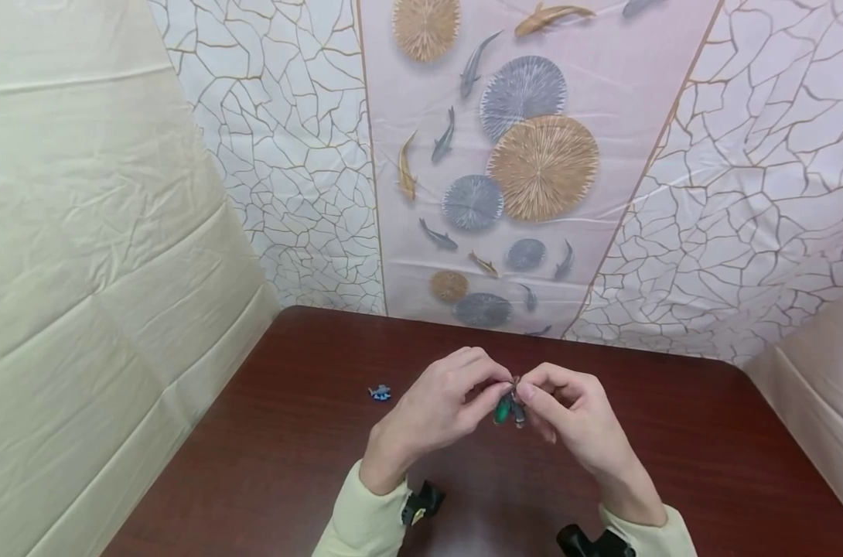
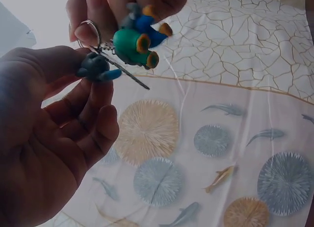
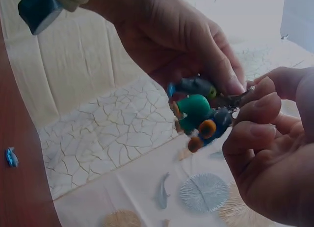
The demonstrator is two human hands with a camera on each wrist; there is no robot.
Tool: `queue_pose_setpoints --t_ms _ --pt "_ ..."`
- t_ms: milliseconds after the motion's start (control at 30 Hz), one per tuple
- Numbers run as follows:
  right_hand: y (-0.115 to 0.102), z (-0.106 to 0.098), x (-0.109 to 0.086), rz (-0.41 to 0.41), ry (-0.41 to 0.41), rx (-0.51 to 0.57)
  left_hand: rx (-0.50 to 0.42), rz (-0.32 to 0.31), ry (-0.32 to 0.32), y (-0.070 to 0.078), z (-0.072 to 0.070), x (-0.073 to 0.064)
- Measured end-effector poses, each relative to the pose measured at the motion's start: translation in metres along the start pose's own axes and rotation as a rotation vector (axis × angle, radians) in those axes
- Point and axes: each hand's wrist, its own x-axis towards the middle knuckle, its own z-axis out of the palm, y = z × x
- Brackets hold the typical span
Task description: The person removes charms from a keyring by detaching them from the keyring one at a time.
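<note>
In the head view both hands meet over the table, fingertips close together around a bunch of small charms on a metal split ring [image 2: 91, 27]. My left hand [image 1: 438, 398] pinches the bunch between thumb and fingers, beside a grey charm with a blue part [image 2: 95, 67]. My right hand [image 1: 575, 414] pinches at the ring from the other side. Below the fingertips hang a green figurine with orange feet [image 2: 128, 43] and a blue figurine with orange feet [image 3: 216, 126]. A thin dark strip [image 2: 130, 76] sticks out from the ring. Fingers partly hide the ring.
A small blue and grey toy [image 1: 380, 392] lies on the dark red-brown table [image 1: 254, 464], left of the hands. Patterned cloth [image 1: 310, 155] hangs behind the table, and cream cloth [image 1: 80, 271] rises at the left side.
</note>
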Motion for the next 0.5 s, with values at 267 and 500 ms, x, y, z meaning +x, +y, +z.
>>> queue_pose_setpoints --t_ms 267,500 --pt "0.0017 0.0015 -0.0003 0.003 0.050 0.074 -0.011 -0.062 -0.033 -0.0034 0.0017 -0.0014" --pt "0.0010 -0.0001 0.0014 0.006 0.095 0.130 -0.016 -0.124 -0.085 -0.0074 0.0008 -0.0031"
